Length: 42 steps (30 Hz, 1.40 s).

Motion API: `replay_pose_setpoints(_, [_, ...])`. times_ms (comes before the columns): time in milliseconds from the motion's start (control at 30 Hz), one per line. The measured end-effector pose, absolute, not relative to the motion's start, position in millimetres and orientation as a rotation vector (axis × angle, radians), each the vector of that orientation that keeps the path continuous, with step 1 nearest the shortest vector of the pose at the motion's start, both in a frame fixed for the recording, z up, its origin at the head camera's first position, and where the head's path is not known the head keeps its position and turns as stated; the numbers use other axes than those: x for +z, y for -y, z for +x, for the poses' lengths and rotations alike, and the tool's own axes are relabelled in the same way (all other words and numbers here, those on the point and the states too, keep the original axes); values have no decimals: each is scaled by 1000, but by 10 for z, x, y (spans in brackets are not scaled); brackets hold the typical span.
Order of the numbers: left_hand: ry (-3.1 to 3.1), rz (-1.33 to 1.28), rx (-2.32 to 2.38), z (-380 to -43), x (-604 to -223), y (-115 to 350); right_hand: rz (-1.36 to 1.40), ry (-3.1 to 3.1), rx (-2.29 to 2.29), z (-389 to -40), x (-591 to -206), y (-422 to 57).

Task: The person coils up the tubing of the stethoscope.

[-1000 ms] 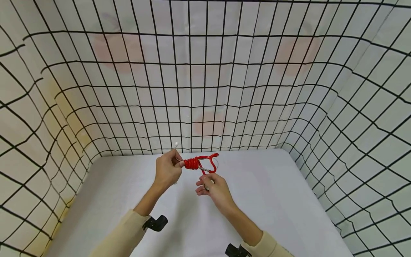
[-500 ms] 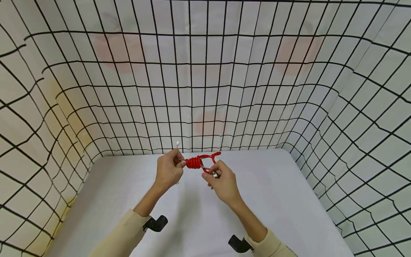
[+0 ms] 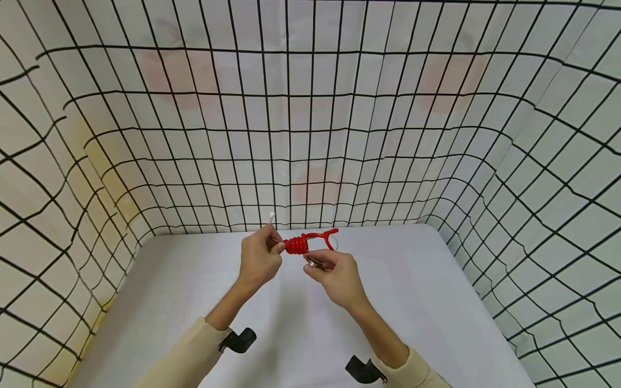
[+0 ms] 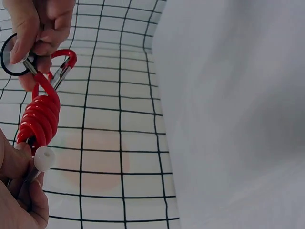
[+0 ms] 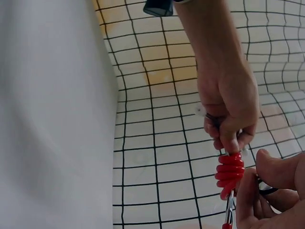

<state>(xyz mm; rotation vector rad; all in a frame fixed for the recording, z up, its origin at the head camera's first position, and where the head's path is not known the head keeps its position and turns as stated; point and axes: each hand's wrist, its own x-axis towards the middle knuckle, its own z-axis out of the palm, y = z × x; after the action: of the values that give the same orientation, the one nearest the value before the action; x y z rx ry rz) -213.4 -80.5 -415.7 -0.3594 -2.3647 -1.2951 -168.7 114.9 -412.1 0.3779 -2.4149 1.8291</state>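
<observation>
A stethoscope with red tubing [image 3: 296, 245] hangs between both hands over the table, the tubing wound into a tight coil with a loop sticking out to the right. My left hand [image 3: 259, 258] pinches the metal ear tubes at the coil's left end; a white eartip [image 4: 45, 159] pokes out past its fingers. Just right of the coil, my right hand [image 3: 342, 277] pinches the round chestpiece [image 3: 314, 263] between thumb and fingers. In the left wrist view the chestpiece's dark rim [image 4: 5, 67] shows around the right thumb. Metal tubing [image 5: 230, 206] runs below the coil in the right wrist view.
A white-covered table [image 3: 412, 323] lies under the hands. Black wire grid [image 3: 312, 129] stands at the back and along both sides, with pale sheeting behind it. Each sleeved wrist carries a black camera, one being the left camera [image 3: 239, 340].
My right hand has risen from below the loop, turned, and brought the chestpiece left, close to the coil. The left hand has shifted slightly right, keeping its pinch.
</observation>
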Motion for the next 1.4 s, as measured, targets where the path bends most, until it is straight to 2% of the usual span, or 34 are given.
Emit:
replay_pose_setpoints(167, [2367, -354, -1319, -2107, -4161, 792, 323, 2380, 1674, -1712, -4107, -1157])
replay_pose_setpoints(400, [2360, -366, -1378, -2056, -4074, 763, 327, 2140, 1735, -1759, -4112, -1161])
replay_pose_setpoints(700, [2363, -386, -1385, -2005, -3962, 704, 326, 2040, 1299, -1765, -4102, -1170])
replay_pose_setpoints(933, [2354, -394, -1350, -2007, -3954, 748, 285, 2110, 1335, -1787, -4049, -1249])
replay_pose_setpoints(1400, [2371, -398, -1301, -2062, -4002, 806, 328, 2192, 1372, -1927, -4191, -1240])
